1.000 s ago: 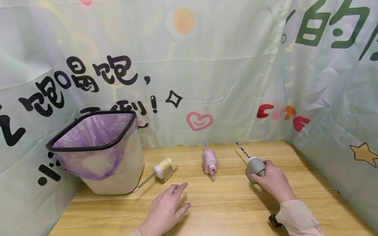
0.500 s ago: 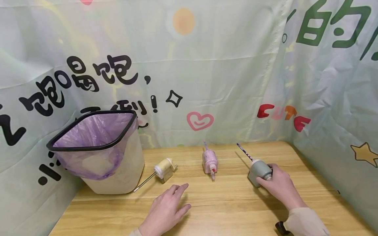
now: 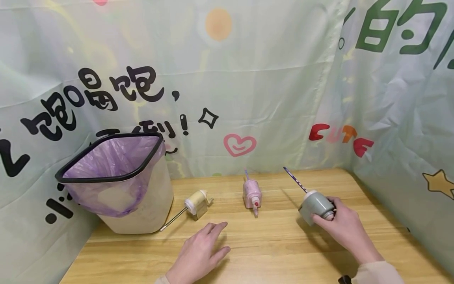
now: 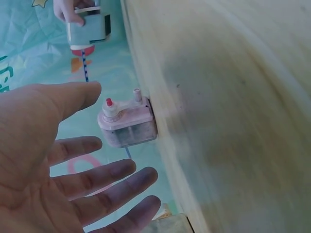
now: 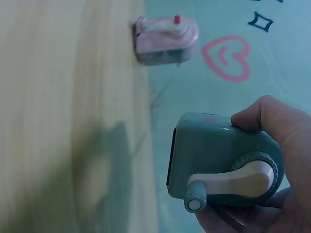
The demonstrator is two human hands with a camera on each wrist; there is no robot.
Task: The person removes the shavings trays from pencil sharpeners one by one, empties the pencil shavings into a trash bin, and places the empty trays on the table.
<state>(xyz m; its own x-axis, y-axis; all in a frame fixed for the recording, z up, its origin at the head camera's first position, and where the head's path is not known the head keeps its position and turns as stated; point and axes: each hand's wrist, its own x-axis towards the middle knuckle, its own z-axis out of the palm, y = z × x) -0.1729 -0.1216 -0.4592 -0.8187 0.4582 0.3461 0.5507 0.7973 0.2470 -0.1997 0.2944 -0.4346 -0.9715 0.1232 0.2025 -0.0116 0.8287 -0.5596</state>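
Note:
My right hand (image 3: 349,230) grips a grey-green crank pencil sharpener (image 3: 315,207) by its crank end, holding it a little above the table. A dark striped pencil (image 3: 295,179) sticks out of its far end. In the right wrist view, the thumb lies on one side of the sharpener, and the white crank arm (image 5: 238,179) faces the camera. My left hand (image 3: 200,248) hovers low over the table with spread fingers, holding nothing. Beyond it stand a pink crank sharpener (image 3: 252,193) with a purple pencil and a yellow sharpener (image 3: 197,205) with a dark striped pencil pointing front-left.
A white bin (image 3: 156,201) with a black rim and purple liner stands at the left of the wooden table (image 3: 269,252). The yellow sharpener's pencil tip lies close to the bin's base. A printed cloth (image 3: 269,98) hangs behind and along both sides.
My right hand has moved right and toward the person, carrying the grey-green sharpener and its pencil along and slightly up. The left hand stays nearly still.

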